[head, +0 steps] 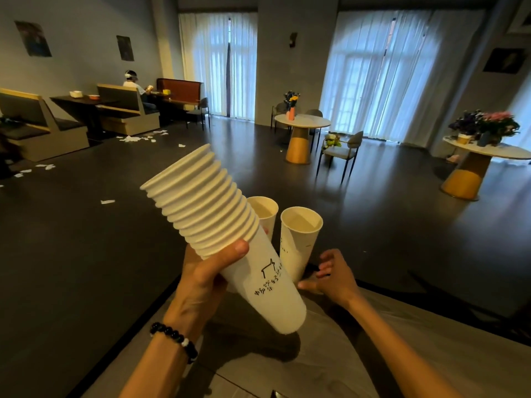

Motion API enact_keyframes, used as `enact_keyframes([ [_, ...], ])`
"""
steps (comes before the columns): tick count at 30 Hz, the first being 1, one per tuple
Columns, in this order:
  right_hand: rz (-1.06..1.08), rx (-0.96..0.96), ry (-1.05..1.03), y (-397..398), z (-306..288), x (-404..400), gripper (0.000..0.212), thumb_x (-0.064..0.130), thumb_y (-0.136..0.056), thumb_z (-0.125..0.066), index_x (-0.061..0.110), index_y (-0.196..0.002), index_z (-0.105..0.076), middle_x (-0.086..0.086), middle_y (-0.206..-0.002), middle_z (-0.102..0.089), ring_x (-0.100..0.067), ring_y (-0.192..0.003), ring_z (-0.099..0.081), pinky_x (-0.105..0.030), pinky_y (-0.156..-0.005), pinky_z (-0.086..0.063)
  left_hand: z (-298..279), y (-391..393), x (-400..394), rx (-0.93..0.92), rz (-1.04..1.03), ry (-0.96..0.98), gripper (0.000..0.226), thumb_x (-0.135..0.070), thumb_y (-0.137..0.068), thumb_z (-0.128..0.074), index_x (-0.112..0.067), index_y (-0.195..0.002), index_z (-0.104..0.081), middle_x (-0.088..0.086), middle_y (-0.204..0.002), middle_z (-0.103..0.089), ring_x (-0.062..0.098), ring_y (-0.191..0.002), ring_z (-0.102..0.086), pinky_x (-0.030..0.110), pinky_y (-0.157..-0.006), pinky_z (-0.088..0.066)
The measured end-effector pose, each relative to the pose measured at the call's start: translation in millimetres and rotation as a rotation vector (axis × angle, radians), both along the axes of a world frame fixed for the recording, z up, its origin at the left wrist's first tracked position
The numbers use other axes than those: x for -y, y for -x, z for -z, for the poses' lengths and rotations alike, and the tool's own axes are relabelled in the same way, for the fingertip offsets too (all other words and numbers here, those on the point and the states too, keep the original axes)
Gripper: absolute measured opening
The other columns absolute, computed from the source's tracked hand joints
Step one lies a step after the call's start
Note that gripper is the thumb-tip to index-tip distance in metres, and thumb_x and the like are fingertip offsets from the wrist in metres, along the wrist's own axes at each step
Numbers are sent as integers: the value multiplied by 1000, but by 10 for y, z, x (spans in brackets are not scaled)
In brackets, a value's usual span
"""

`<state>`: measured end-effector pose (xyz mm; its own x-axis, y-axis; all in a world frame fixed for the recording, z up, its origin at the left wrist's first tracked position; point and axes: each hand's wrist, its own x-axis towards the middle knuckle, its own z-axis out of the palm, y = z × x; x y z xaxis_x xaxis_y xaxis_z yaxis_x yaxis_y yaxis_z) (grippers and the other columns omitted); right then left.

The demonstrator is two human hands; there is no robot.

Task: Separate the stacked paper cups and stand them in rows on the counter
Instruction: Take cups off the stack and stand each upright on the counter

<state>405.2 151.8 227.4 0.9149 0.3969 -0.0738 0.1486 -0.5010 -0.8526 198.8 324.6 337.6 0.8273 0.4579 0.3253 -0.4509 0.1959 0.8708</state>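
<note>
Left fingers: the left hand [201, 278] is wrapping round the stack of paper cups [227, 239], thumb [237, 249] pressing just below the lowest rim, the other fingers hidden behind the stack.
Right fingers: the right hand [333, 275] is hovering loosely curled and holding nothing, its fingertips [323, 267] sitting just beside the base of the nearer standing cup [298, 239]; whether they are touching it cannot be told.
Stack: it is being held tilted above the tabletop [402, 349], rims pointing up and to the left, base down toward the person; about a dozen nested rims are showing, so most cups are waiting to be pulled apart.
Standing cups: the nearer one and a farther standing cup [263, 211] are standing upright, mouths up, close together by the tabletop's far edge, the farther one partly hidden behind the stack.
Progress: judging by this, the task is only beginning, with two cups placed and a first row barely starting.
Remaining: the rest of the stack is needing separating one by one and setting beside those two.
Surroundings: a dark floor [86, 239] strewn with paper scraps is lying beyond.
</note>
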Motion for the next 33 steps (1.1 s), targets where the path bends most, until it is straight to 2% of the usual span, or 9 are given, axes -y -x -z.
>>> enact_keyframes([
  [3, 46, -72, -87, 230, -346, 333, 45, 46, -75, -76, 17, -105, -59, -12, -102, -67, -19, -82, -66, -35, -75, -58, -75, -58, 289, 0, 80, 4, 84, -52, -40, -95, -28, -117, -69, 5, -113, -74, 26, -109, -69, 34, -82, -59],
  [6, -215, -407, -335, 655, -833, 704, 45, 57, -89, -53, 21, -113, -64, -4, -105, -75, -15, -92, -72, -29, -75, -53, -135, -125, 656, -20, 167, -15, 77, -54, -37, -95, -35, -109, -72, -1, -107, -74, 20, -103, -70, 35, -83, -60],
  [10, -514, -375, -199, 1030, -1141, 1110, 81, 53, -41, -86, 26, -109, -52, 4, -102, -69, -3, -87, -71, -20, -71, -57, -200, -160, 1078, -57, 254, 42, 66, -51, -30, -97, -38, -92, -77, -1, -96, -75, 18, -93, -73, 37, -76, -62],
  [12, -549, -262, -76, 1063, -1145, 1174, 68, 42, -52, -82, 29, -112, -54, 5, -109, -66, -6, -100, -67, -30, -88, -56, -222, -141, 1184, -71, 260, 54, 58, -43, -32, -95, -38, -87, -78, -3, -91, -76, 17, -89, -73, 40, -78, -61],
  [15, -526, -141, -26, 1081, -1077, 1303, 51, 31, -69, -82, 36, -113, -57, 7, -112, -66, -8, -107, -63, -36, -96, -52, -291, -42, 1326, -110, 180, 19, 70, -35, -36, -91, -28, -103, -71, -4, -92, -77, 20, -95, -73, 41, -83, -58],
  [23, -208, 183, -37, 1126, -698, 1722, 75, 38, -56, -92, 41, -121, -54, 17, -118, -59, -1, -113, -55, -28, -90, -55, -494, 23, 1434, -90, 38, 88, 81, -33, -48, -88, -20, -124, -62, 5, -117, -71, 26, -112, -65, 40, -85, -58],
  [25, -82, 131, -93, 1036, -543, 1812, 76, 28, -55, -93, 37, -119, -53, 16, -118, -59, -6, -116, -54, -28, -93, -52, -644, 16, 1323, 6, 54, 172, 88, -31, -45, -92, -16, -125, -61, 6, -115, -68, 22, -105, -66, 33, -77, -59],
  [28, 152, -28, -216, 898, -415, 1762, 83, 19, -52, -95, 23, -124, -53, 3, -120, -63, -17, -110, -59, -35, -90, -51, -758, -25, 1072, 69, 48, 157, 114, -42, -43, -96, -8, -141, -49, 16, -132, -59, 29, -117, -60, 43, -94, -55],
  [33, 212, -120, -236, 653, -266, 1320, 78, 22, -54, -94, 25, -120, -52, -5, -125, -63, -26, -112, -61, -49, -79, -60, -581, -46, 804, 18, 66, 19, 106, -45, -46, -94, -16, -139, -53, 14, -131, -63, 30, -122, -61, 51, -102, -50],
])
